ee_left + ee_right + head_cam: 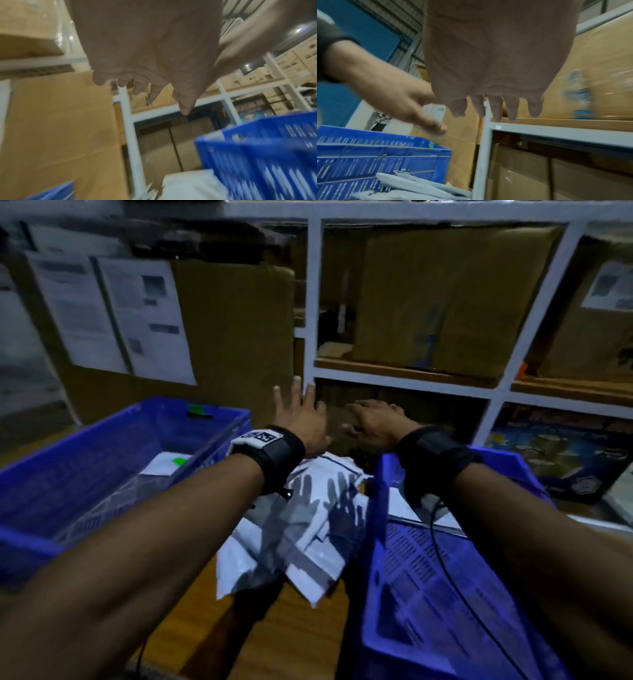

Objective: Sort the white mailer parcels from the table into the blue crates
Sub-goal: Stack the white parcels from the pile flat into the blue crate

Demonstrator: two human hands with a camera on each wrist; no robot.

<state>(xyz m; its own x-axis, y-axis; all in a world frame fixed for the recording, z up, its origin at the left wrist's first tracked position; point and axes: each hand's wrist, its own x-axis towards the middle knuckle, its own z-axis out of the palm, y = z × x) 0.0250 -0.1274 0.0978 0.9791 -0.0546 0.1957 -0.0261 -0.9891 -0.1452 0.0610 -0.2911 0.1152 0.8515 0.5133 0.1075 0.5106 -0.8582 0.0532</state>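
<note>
A pile of white mailer parcels (pixel 308 529) lies on the wooden table (pixel 274 638) between two blue crates. The left crate (pixel 85 460) holds a white parcel with a green sticker (pixel 168 463). The right crate (pixel 445 577) has a white parcel (pixel 400 505) at its far end. My left hand (pixel 301 412) hovers above the pile's far end, fingers spread and straight, holding nothing. Beside it, my right hand (pixel 373 419) is also empty, fingers extended. In the wrist views the left hand (pixel 145 88) and the right hand (pixel 496 106) show bare palms; parcels (pixel 412 188) lie below.
A white metal shelf rack (pixel 313 302) with large cardboard boxes (pixel 445 296) stands right behind the table. A tall cardboard box (pixel 233 337) with printed sheets (pixel 113 313) stands at the back left. A black cable (pixel 442 559) runs from my right wristband across the right crate.
</note>
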